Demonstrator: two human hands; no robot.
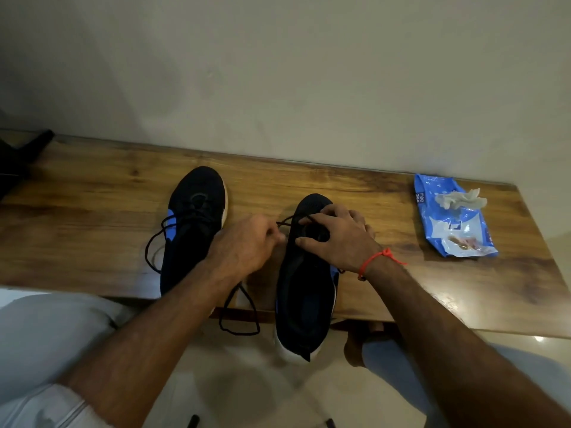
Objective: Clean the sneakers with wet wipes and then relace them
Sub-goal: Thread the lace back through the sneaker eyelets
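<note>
Two black sneakers with blue patches and white soles lie on a wooden bench [92, 193]. The left sneaker [194, 223] is laced, with loose lace ends trailing to its left. The right sneaker [306, 291] overhangs the bench's near edge with its heel. My left hand [247, 242] pinches a black lace [285, 223] beside the right sneaker's eyelets. My right hand [336, 236] rests on that sneaker's upper and holds the lace near the toe end. A loop of lace [239, 319] hangs below the bench edge.
A blue wet wipes pack [451, 223] lies at the bench's right end with a crumpled white wipe [460, 199] on it. A dark object [21, 159] sits at the far left. A plain wall stands behind. My knees and a bare foot are below.
</note>
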